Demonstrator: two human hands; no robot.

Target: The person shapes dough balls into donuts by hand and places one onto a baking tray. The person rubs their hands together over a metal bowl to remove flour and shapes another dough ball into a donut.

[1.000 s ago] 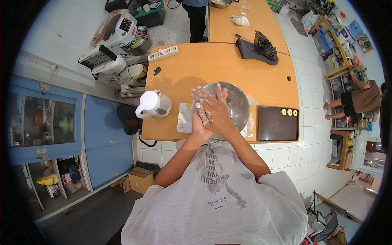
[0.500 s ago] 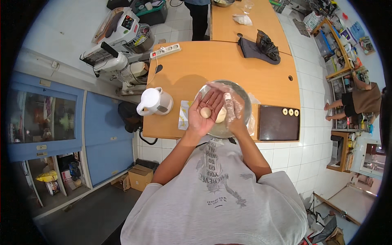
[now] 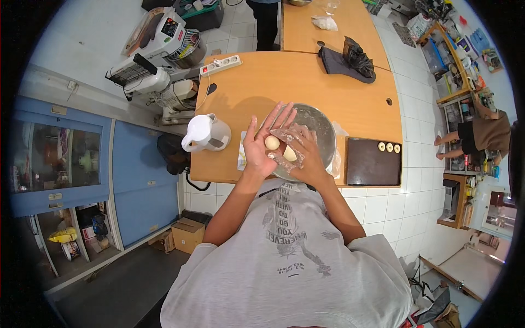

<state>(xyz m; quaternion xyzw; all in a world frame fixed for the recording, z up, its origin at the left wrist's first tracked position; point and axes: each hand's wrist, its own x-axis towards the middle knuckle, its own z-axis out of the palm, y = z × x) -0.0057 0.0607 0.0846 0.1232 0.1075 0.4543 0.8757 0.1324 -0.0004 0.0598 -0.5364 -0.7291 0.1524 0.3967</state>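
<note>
Left hand [image 3: 259, 150]: palm up, fingers extended and spread, not clamped. A small round dough ball [image 3: 272, 142] rests on its palm side, near the base of the fingers. Right hand [image 3: 304, 154]: palm turned down and inward, fingers loosely bent, thumb apart from them; skin coated with pale, sticky residue. Its fingertips lie right beside the ball; contact cannot be told from this angle.

Both hands are over the left and near part of a wide stainless-steel bowl [image 3: 326, 134], which stands at the near edge of the wooden counter [image 3: 355, 112]. A larger pale dough piece [image 3: 290, 154] shows in the bowl through the gap between right thumb and fingers; partly hidden.

Right of bowl: clear plastic sheet [image 3: 338, 158], then a dark rectangular baking tray [image 3: 373, 167] with three ring-shaped dough pieces [image 3: 389, 147] in a row at its far right corner. Left of bowl: white sheet [image 3: 240, 158], partly covered by the left hand; farther left, a white pitcher [image 3: 221, 134] with lid and handle. Far left corner of counter: white power strip [image 3: 220, 65].
</note>
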